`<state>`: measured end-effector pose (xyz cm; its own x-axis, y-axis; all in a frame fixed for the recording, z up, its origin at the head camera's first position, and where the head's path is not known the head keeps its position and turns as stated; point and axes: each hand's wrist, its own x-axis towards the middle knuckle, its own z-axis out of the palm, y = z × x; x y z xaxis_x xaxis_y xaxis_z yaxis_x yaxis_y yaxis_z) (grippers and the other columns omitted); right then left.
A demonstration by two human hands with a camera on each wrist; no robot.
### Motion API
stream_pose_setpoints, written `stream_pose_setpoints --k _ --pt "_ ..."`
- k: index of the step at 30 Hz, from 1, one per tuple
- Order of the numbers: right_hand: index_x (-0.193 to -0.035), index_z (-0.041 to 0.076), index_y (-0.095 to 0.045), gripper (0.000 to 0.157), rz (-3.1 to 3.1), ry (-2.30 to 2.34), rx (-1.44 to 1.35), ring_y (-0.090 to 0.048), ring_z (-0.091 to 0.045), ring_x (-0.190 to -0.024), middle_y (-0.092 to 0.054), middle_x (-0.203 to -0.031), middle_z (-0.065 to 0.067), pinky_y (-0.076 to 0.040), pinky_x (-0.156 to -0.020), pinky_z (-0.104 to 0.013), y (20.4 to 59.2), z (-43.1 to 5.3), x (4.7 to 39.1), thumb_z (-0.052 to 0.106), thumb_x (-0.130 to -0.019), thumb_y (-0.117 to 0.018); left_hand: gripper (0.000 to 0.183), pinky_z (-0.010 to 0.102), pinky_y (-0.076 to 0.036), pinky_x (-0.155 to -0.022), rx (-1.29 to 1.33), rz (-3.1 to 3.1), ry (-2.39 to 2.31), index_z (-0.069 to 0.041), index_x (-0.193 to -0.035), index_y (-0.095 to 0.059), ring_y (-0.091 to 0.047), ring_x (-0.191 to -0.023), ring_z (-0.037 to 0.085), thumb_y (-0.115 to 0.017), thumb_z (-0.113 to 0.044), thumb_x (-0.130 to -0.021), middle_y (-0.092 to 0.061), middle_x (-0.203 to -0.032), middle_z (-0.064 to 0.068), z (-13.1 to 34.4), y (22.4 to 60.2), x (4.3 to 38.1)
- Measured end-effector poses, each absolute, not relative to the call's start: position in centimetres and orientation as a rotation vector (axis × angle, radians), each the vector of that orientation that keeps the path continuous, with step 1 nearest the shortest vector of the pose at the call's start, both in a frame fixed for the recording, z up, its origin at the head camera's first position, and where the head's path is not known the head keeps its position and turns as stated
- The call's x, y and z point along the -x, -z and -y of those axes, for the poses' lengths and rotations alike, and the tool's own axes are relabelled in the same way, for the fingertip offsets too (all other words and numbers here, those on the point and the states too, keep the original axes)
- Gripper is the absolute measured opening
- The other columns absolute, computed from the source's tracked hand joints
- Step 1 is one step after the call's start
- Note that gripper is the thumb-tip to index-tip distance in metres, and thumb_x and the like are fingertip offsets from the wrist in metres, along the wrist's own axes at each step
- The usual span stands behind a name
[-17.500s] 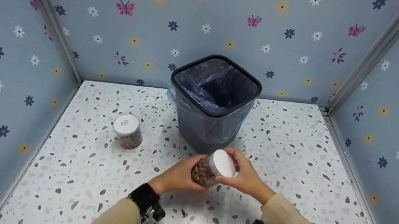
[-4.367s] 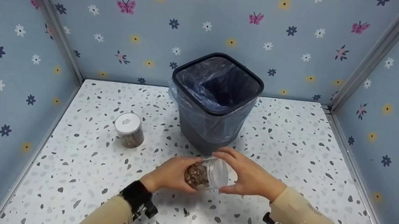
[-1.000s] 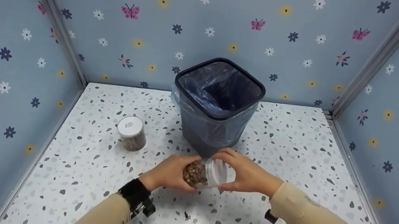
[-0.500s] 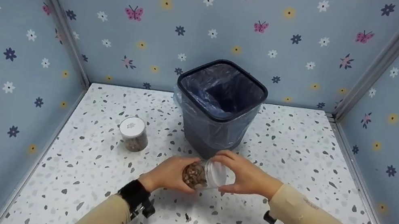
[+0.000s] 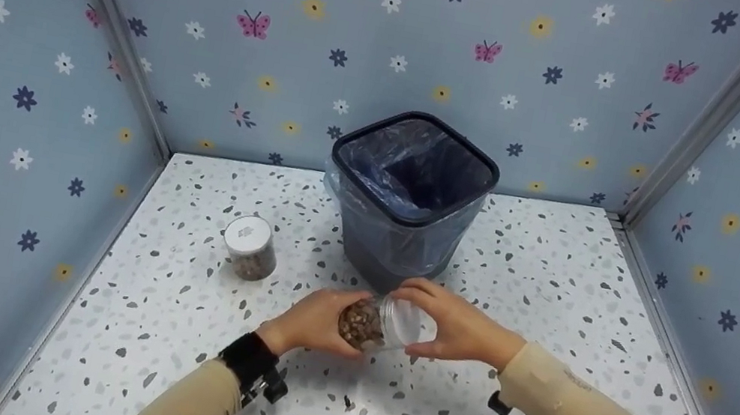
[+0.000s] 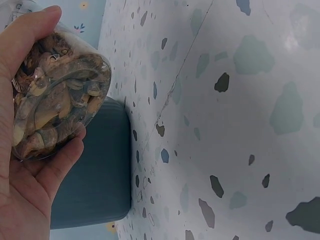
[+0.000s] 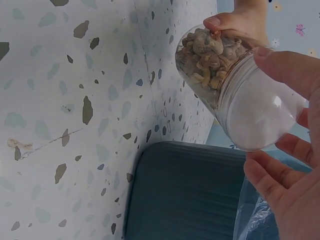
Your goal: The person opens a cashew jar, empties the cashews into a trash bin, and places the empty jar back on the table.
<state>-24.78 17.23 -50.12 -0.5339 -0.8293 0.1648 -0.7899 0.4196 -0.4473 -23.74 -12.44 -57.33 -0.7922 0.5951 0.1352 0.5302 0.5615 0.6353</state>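
Note:
A clear plastic jar point(image 5: 361, 324) of brown dried pieces that look like dried mushrooms is tipped on its side above the table, just in front of the bin. My left hand point(image 5: 318, 320) grips the jar's base end, thumb and fingers round its wall. At the other end, my right hand point(image 5: 459, 326) holds the pale, see-through lid point(image 7: 262, 110) between thumb and fingers. The left wrist view shows the pieces pressed against the jar's clear bottom point(image 6: 60, 95). A second, similar jar point(image 5: 250, 247) with a white top stands upright to the left.
A dark square bin point(image 5: 390, 264) with a clear plastic liner stands behind the hands, close to the jar. Flower-patterned walls point(image 5: 401, 30) enclose the speckled white table point(image 5: 542, 268) at the back and sides. A small dark bit point(image 5: 348, 403) lies near the front.
Since the earliest frame the held jar has tipped further sideways, and its white end now looks see-through. Over the last second the hands hold nearly still while the head view shifts slightly.

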Motion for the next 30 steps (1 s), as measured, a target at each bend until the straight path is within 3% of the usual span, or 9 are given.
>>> stream_pose_setpoints --k 8,15,22,30 --pt "-0.152 0.014 -0.057 0.085 -2.586 0.733 1.484 -0.063 -0.031 -0.134 -0.058 -0.151 -0.011 -0.058 -0.111 -0.05 50.08 -17.03 24.81 0.025 -0.079 -0.097 0.079 0.037 -0.06 -0.103 -0.972 -2.702 -1.048 -0.022 -0.142 -0.065 -0.071 -0.113 0.014 -0.098 -0.039 -0.073 -0.075 -0.127 -0.004 12.69 57.31 23.73" --pt "-0.153 0.013 -0.056 0.085 -2.577 0.737 1.481 -0.063 -0.031 -0.135 -0.057 -0.151 -0.011 -0.057 -0.113 -0.05 50.32 -17.24 24.49 0.025 -0.08 -0.097 0.076 0.036 -0.062 -0.097 -0.999 -2.709 -1.034 -0.019 -0.14 -0.066 -0.072 -0.107 0.014 -0.099 -0.035 -0.073 -0.078 -0.121 -0.002 12.55 57.35 23.37" --pt "-0.154 0.012 -0.054 0.085 -2.559 0.766 1.466 -0.061 -0.032 -0.137 -0.056 -0.153 -0.012 -0.057 -0.113 -0.05 50.09 -17.27 24.5 0.025 -0.082 -0.096 0.08 0.039 -0.061 -0.099 -0.993 -2.727 -1.028 -0.019 -0.141 -0.066 -0.072 -0.109 0.017 -0.098 -0.04 -0.072 -0.077 -0.124 0.0 12.58 57.05 23.33" --pt "-0.159 0.006 -0.048 0.094 -2.601 0.897 1.358 -0.065 -0.032 -0.129 -0.055 -0.154 -0.014 -0.062 -0.103 -0.051 49.91 -17.2 24.3 0.045 -0.085 -0.092 0.085 0.042 -0.06 -0.105 -0.977 -2.717 -1.104 -0.018 -0.145 -0.065 -0.071 -0.117 0.019 -0.1 -0.039 -0.07 -0.076 -0.131 0.002 12.8 56.53 23.39"
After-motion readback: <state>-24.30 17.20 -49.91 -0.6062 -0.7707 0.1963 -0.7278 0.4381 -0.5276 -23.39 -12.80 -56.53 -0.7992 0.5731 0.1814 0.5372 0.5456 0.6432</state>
